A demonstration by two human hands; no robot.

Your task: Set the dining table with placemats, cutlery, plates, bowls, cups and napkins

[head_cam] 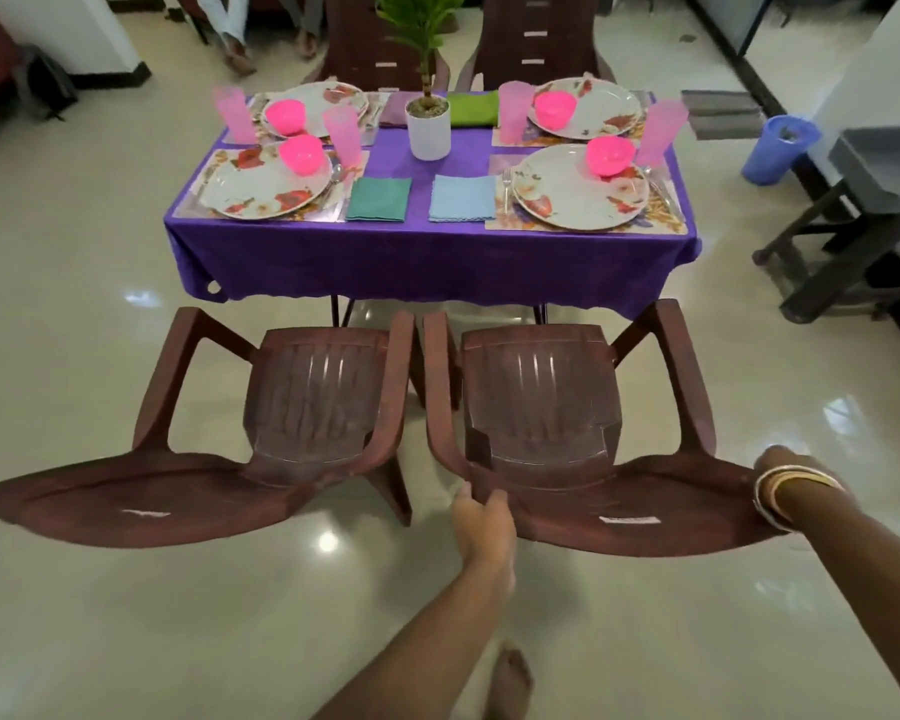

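A table under a purple cloth carries several place settings: floral plates, pink bowls, pink cups, floral placemats, forks and spoons, and folded napkins in green and blue. In front of it stand two brown plastic chairs. My left hand grips the left side of the right chair's backrest. My right hand, with bangles at the wrist, grips the backrest's right end.
A potted plant in a white pot stands mid-table. The left brown chair sits beside the held one; two more chairs stand at the far side. A blue bin and a dark stand are at right. A bare foot shows below.
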